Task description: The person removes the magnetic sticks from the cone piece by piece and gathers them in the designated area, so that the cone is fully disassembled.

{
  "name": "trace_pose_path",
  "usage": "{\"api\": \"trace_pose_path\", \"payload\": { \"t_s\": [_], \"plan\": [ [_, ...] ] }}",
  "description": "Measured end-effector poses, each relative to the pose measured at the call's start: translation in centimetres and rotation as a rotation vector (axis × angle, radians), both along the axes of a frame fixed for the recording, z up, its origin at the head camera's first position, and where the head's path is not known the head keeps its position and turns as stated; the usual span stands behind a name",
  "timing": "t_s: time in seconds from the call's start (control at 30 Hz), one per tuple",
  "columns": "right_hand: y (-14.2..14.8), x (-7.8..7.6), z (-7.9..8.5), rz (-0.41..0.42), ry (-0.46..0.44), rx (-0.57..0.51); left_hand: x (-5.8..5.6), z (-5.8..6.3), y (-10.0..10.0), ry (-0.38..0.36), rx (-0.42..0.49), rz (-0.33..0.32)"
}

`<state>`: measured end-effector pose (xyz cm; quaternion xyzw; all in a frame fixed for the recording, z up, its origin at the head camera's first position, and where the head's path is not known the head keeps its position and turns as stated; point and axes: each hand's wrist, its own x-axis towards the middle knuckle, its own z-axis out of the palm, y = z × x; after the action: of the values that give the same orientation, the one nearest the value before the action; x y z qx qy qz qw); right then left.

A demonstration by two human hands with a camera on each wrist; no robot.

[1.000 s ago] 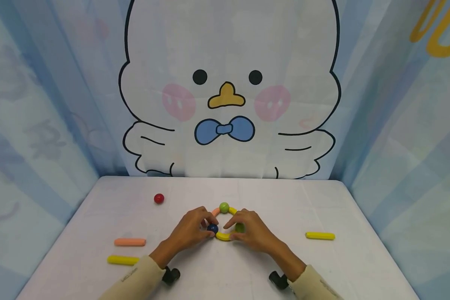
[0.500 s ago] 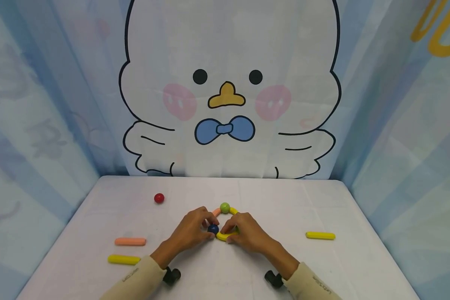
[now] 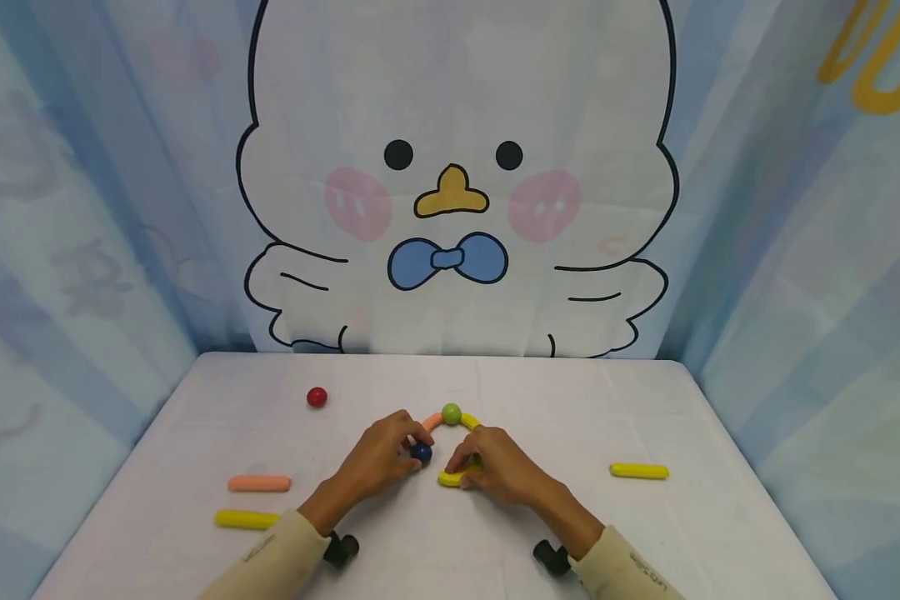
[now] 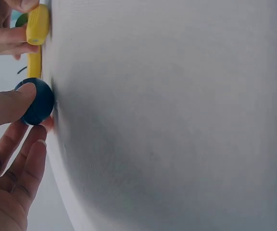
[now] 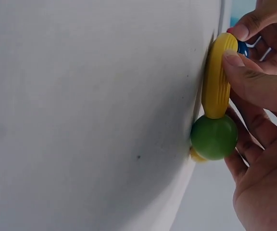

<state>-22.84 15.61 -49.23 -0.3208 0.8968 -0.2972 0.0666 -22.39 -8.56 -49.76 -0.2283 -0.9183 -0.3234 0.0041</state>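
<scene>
My left hand (image 3: pixel 384 450) pinches a dark blue ball (image 3: pixel 422 452) between thumb and fingers, just above the white table. With thumb and fingers, my right hand (image 3: pixel 504 467) pinches a curved yellow stick (image 3: pixel 447 479); its far end meets a green ball (image 5: pixel 214 137) in the right wrist view. A gap separates the yellow stick from the blue ball. Behind the hands, an orange curved stick (image 3: pixel 433 422), a light green ball (image 3: pixel 452 413) and another yellow stick (image 3: pixel 470 422) form an arch. My fingers hide parts of this ring.
On the left lie a straight orange stick (image 3: pixel 259 483) and a yellow stick (image 3: pixel 245 519), partly behind my left sleeve. A red ball (image 3: pixel 317 397) sits at the back left. Another yellow stick (image 3: pixel 639 471) lies at the right. A printed curtain (image 3: pixel 450 317) stands behind the table.
My right hand has shifted from beside the green ball onto the near yellow stick. That stick and the blue ball, earlier touching or nearly so, have come apart. My left hand moved slightly left.
</scene>
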Motion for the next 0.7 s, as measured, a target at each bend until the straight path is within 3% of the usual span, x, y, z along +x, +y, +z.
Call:
{"api": "trace_pose_path", "payload": {
  "t_s": [0.2, 0.5, 0.7],
  "plan": [
    [0.57, 0.33, -0.07, -0.048, 0.01, -0.032, 0.0, -0.15, -0.17, 0.045, -0.022, -0.011],
    [0.74, 0.75, -0.08, -0.379, 0.081, -0.109, 0.03, -0.28, 0.02, 0.045, -0.025, 0.014],
    [0.75, 0.81, -0.07, -0.464, 0.065, -0.078, -0.07, -0.25, 0.03, 0.05, -0.022, 0.026]
  ]
}}
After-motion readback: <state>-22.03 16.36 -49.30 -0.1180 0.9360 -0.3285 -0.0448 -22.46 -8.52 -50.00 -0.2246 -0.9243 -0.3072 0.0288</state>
